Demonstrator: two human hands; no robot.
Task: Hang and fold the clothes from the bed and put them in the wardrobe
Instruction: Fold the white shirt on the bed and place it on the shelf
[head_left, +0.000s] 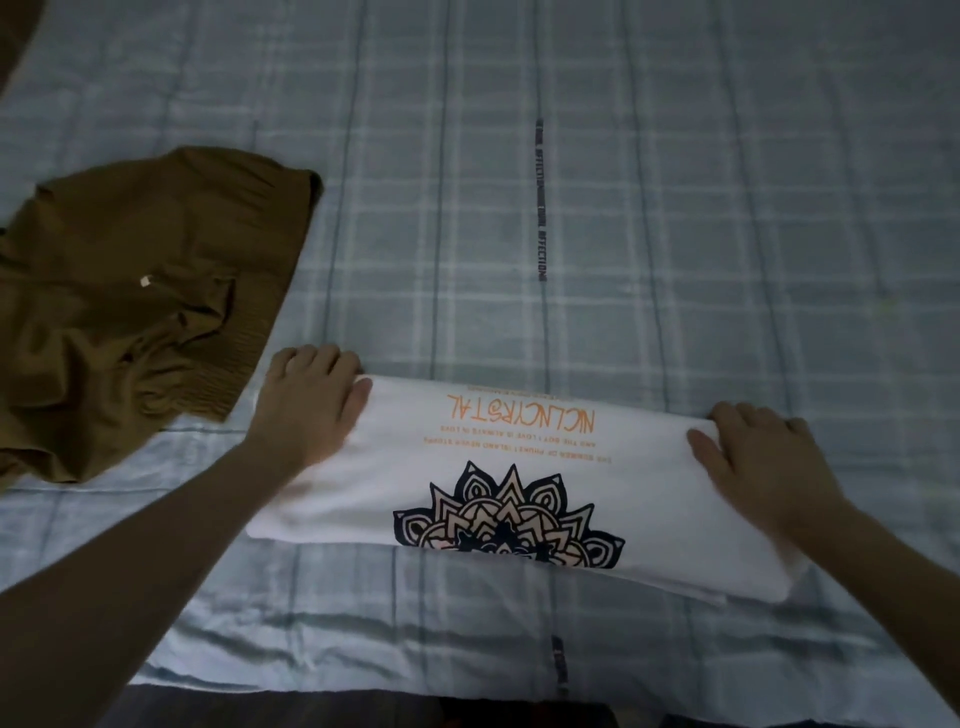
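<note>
A white T-shirt (519, 467) with orange lettering and a dark mandala print lies folded into a wide band near the front of the bed. My left hand (306, 400) grips its far left corner, fingers curled over the far edge, thumb on top. My right hand (753, 452) grips the far right corner the same way. A crumpled brown garment (135, 291) lies unfolded on the bed to the left, just beyond my left hand and apart from it.
The bed is covered with a pale blue checked sheet (675, 208) that stretches far and right. Its front edge (363, 691) runs along the bottom of the view, with dark floor below. Another brown shape sits at the top left corner (13, 31).
</note>
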